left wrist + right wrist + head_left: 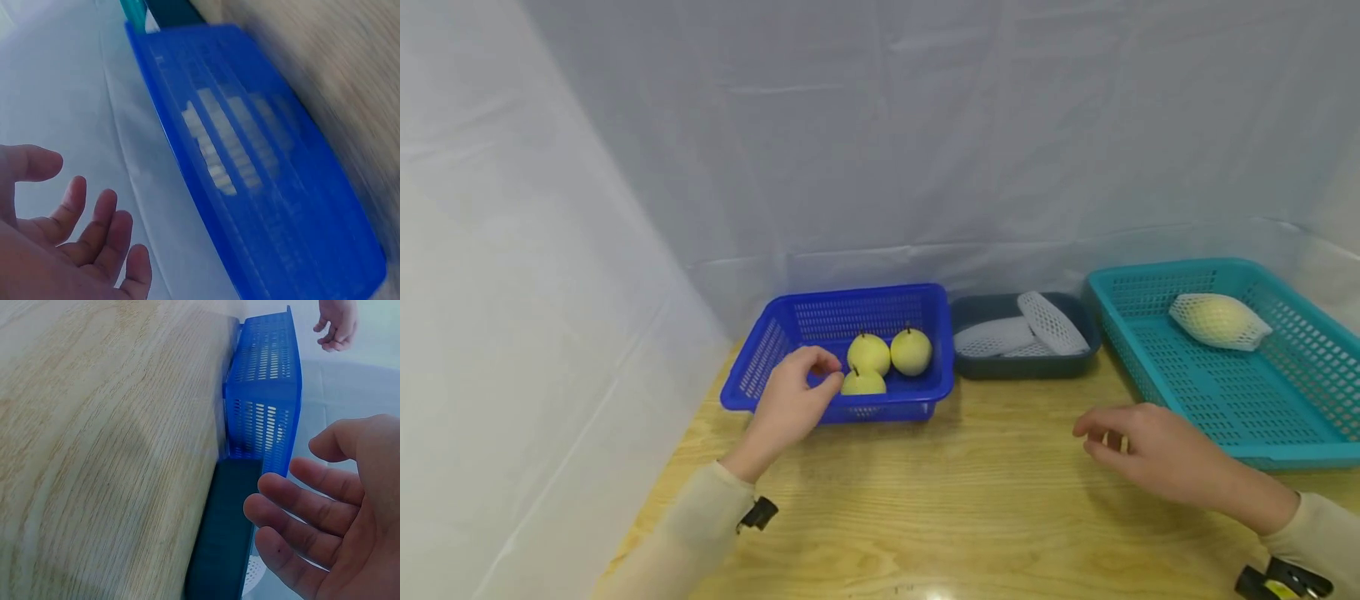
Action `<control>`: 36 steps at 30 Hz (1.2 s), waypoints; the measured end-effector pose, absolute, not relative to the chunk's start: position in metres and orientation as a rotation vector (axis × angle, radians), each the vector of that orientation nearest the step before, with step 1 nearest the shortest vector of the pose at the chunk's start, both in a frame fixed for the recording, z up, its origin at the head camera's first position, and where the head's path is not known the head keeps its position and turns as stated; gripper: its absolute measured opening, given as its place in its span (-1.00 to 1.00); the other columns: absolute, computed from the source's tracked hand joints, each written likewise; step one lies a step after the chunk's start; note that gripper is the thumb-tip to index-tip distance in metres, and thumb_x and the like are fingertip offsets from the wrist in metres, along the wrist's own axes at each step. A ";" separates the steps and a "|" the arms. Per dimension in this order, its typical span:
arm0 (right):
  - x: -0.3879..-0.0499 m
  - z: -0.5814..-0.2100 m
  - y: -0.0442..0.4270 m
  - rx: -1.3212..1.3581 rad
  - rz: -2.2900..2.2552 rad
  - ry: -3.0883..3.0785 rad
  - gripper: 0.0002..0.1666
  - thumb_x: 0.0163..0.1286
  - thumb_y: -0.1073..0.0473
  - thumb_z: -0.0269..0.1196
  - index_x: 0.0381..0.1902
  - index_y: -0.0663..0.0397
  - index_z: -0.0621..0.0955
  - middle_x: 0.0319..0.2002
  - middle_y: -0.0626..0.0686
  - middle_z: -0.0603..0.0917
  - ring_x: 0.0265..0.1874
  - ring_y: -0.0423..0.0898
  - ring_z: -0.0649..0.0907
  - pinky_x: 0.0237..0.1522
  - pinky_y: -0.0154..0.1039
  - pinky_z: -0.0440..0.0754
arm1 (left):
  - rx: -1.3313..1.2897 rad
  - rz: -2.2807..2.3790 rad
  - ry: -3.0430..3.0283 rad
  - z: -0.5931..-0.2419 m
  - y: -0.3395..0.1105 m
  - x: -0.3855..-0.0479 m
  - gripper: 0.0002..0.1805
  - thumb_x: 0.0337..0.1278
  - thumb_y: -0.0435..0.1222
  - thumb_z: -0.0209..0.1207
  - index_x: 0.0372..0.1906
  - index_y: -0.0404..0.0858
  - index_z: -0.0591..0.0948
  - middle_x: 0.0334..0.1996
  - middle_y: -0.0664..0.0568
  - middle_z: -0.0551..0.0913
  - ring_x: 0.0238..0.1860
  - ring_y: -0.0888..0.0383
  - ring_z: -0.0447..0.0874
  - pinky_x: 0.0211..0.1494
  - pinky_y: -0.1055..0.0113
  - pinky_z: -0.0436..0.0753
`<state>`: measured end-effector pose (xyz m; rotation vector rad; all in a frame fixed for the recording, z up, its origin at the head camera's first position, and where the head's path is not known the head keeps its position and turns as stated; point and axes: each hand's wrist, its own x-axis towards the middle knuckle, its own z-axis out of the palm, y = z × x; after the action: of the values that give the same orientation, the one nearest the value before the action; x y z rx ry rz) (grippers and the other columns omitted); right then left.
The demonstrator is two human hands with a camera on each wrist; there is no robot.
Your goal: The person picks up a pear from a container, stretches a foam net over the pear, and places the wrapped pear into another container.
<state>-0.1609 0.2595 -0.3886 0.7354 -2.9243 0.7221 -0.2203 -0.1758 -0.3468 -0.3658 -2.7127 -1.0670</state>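
Over the left front rim of a blue basket (850, 407) hovers my left hand (797, 392), its fingers loosely bent with nothing between them. Three yellow-green pears (911, 352) lie inside that basket, close to the fingertips in the head view. My right hand (1157, 454) hangs above the table in front of the teal basket (1217, 450), fingers relaxed and holding nothing. In the left wrist view the blue basket's side (281, 206) hides most of the fruit. The right wrist view shows the right hand's fingers (300, 528) spread beside the dark tray.
Between the baskets stands a dark green tray (1026, 367) holding several white foam net sleeves (1052, 323). A pear in a foam net (1219, 321) lies in the teal basket. White sheeting (880, 150) walls off the back and left of the wooden table (925, 500).
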 end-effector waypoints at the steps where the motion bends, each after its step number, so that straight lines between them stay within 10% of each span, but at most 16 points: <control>1: -0.161 -0.389 0.259 0.736 0.726 -2.923 -0.82 0.48 0.03 0.23 -0.04 -0.19 0.71 -0.23 -0.24 0.74 -0.37 -0.46 0.57 -0.44 -0.36 0.55 | -0.345 -1.036 -2.707 -0.347 -0.182 -0.224 -0.83 0.30 -0.21 0.21 -0.10 -0.17 0.66 -0.09 -0.01 0.65 -0.03 0.03 0.56 0.06 0.09 0.54; 17: -0.162 -0.388 0.257 0.752 0.741 -2.923 -0.81 0.49 0.02 0.22 -0.02 -0.21 0.70 -0.22 -0.26 0.74 -0.35 -0.45 0.58 -0.42 -0.36 0.56 | 0.008 -0.702 -2.757 -0.367 -0.268 -0.255 -0.54 0.30 -0.14 0.11 0.16 -0.36 0.52 0.20 -0.35 0.45 0.18 -0.32 0.44 0.22 -0.27 0.40; 28: -0.165 -0.388 0.254 0.768 0.734 -2.933 -0.81 0.49 0.01 0.22 -0.02 -0.21 0.70 -0.22 -0.27 0.73 -0.35 -0.44 0.57 -0.43 -0.36 0.54 | 0.295 -0.744 -2.904 -0.379 -0.303 -0.266 -0.23 0.37 -0.02 0.08 0.44 -0.46 0.19 0.16 -0.43 0.48 0.07 -0.31 0.54 0.00 -0.16 0.55; 36: -0.169 -0.386 0.250 0.802 0.692 -2.904 -0.83 0.47 0.06 0.24 -0.04 -0.25 0.69 -0.28 -0.35 0.70 -0.37 -0.46 0.57 -0.45 -0.38 0.53 | 0.261 -0.704 -3.117 -0.386 -0.316 -0.268 -0.24 0.43 0.06 -0.05 0.31 -0.58 0.30 0.07 -0.47 0.57 -0.02 -0.30 0.62 -0.13 -0.07 0.61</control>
<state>-0.1687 0.2502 -0.3861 0.8022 -2.9037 0.6918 -0.2684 -0.3160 -0.3861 0.2609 -3.1169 -0.7041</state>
